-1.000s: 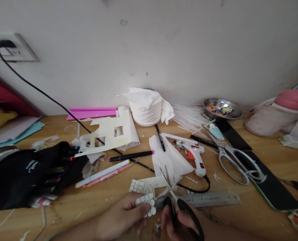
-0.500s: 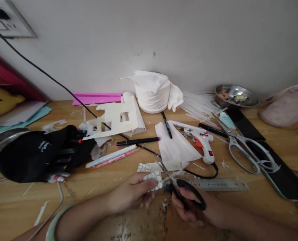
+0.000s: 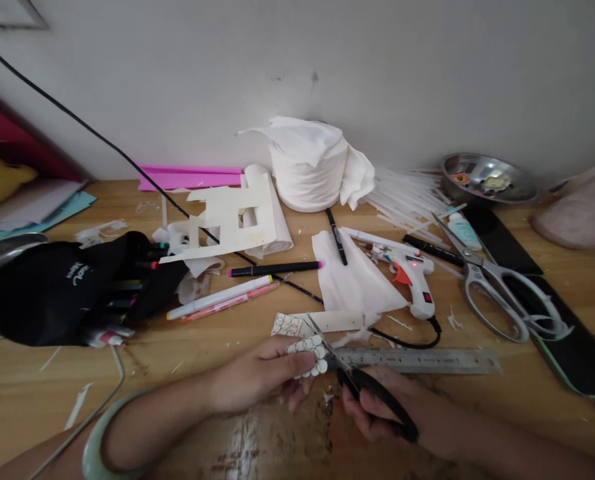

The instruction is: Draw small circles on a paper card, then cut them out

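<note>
Between its thumb and fingers, my left hand [image 3: 272,373] pinches a small piece of white paper [image 3: 311,352] drawn with black circles, its right edge cut to scalloped outlines. My right hand [image 3: 377,400] grips black-handled scissors [image 3: 345,363], with fingers in the loops. The blades point up and to the left and lie close beside the paper's right edge; whether they touch it I cannot tell. Just behind the paper, a paper strip [image 3: 332,322] with more drawn circles at its left end lies on the table. A steel ruler [image 3: 422,361] lies behind my right hand.
A white glue gun [image 3: 420,283] with a red light lies beyond the ruler, near large grey scissors [image 3: 497,287]. Markers [image 3: 275,269], a black marker pouch [image 3: 77,287], a tissue roll [image 3: 310,170], glue sticks [image 3: 407,197] and a metal bowl [image 3: 490,177] stand around.
The scissors have turned a little in my right hand, and their handles are now lower. My left hand still holds the paper. The whole view has shifted slightly.
</note>
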{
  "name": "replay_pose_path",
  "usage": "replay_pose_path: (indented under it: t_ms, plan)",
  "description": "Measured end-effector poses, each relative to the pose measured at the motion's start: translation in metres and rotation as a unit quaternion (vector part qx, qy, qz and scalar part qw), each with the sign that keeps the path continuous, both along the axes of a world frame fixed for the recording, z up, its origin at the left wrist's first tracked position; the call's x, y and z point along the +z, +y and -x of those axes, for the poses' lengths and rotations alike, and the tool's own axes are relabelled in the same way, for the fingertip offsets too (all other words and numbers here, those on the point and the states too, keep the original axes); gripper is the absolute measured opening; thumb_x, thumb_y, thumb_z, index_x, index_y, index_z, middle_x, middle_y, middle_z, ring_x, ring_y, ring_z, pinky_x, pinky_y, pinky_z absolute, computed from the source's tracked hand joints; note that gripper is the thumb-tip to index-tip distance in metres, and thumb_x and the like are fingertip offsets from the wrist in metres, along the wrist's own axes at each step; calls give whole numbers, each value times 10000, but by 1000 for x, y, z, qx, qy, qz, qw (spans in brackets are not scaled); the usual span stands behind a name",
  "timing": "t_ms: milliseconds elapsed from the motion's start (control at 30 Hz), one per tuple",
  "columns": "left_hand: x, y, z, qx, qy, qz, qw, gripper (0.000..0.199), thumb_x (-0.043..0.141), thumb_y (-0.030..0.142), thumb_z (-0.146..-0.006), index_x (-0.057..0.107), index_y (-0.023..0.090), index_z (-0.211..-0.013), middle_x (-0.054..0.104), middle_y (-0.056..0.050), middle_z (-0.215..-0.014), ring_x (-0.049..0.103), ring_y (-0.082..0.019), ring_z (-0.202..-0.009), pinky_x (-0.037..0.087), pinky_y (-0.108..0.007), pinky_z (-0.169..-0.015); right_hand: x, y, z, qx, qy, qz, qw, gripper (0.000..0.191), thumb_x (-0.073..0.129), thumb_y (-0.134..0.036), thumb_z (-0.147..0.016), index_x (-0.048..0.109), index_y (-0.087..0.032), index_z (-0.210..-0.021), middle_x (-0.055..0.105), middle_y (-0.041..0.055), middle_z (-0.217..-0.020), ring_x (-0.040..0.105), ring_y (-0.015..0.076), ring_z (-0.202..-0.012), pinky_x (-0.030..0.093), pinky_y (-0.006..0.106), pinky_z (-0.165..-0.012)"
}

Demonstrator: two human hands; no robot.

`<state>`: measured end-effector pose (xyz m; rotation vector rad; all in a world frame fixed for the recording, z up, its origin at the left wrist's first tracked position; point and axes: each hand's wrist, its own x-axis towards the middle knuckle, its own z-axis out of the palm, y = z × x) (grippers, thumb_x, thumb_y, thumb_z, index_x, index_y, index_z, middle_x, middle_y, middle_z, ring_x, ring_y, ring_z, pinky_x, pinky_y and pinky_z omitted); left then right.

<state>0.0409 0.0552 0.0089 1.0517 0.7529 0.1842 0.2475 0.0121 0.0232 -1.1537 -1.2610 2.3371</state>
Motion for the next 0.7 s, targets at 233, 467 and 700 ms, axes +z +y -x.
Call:
replay_pose_path:
  t_ms: [233, 467, 700]
  plan:
    - [1, 1, 1, 6, -1, 16, 1000, 441, 541, 569, -727, 482, 144, -623, 464, 35, -502, 404, -77, -446, 281, -201, -452, 3, 2, 1, -2, -7, 2, 1000, 601, 497, -756, -601, 407, -163, -636, 356, -45, -566, 311, 58, -494, 214, 163, -399]
    - [1, 2, 2, 22, 3, 52, 998, 434, 584, 546, -687, 484, 139, -574, 477, 35, -470, 403, -63, -390, 259, -195, -405, -9, 1, -6, 13, 24, -27, 999, 585, 449, -730, -683, 441, -146, -672, 393, -31, -599, 337, 58, -504, 247, 172, -434]
    - [4, 5, 3, 27, 13, 50, 998, 447, 619, 552, -654, 500, 134, -549, 489, 36, -443, 414, -59, -374, 307, -194, -414, -9, 1, -6, -3, 63, 9, 998, 527, 499, -675, -700, 383, -164, -647, 339, -47, -592, 285, 43, -482, 198, 164, -400]
